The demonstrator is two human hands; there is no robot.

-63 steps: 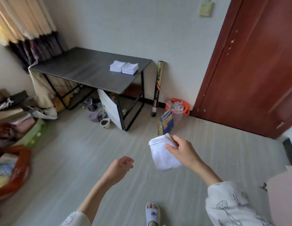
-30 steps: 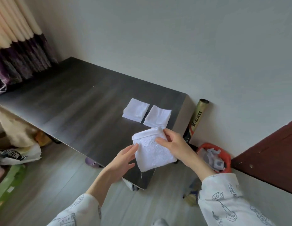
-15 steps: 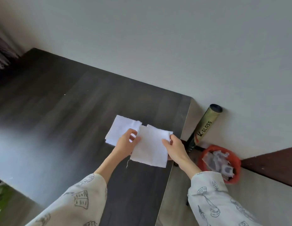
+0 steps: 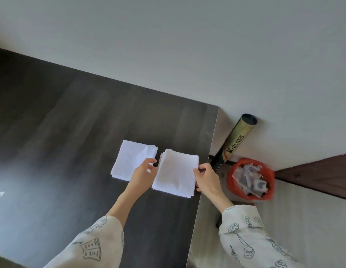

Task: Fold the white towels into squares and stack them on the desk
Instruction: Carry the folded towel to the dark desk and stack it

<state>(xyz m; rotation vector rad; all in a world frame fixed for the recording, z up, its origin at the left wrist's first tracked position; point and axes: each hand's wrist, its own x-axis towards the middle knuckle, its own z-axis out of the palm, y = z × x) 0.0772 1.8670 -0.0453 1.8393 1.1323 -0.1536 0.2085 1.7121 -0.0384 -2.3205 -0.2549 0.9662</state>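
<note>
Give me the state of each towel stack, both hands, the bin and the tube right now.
Right towel stack: folded square, lying flat on the desk, near its right edge.
Left towel stack: folded, flat, beside the right one, a narrow gap between.
Left hand: fingers at the right stack's left edge.
Right hand: fingers at its right edge.
Red bin: on the floor, full of crumpled paper.
Tube: leaning against the wall.

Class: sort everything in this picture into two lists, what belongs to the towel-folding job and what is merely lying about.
Job: right towel stack, held at its sides by the left hand and right hand; left towel stack; desk.

Lying about: tube marked K-GLASS; red bin of rubbish.
</note>
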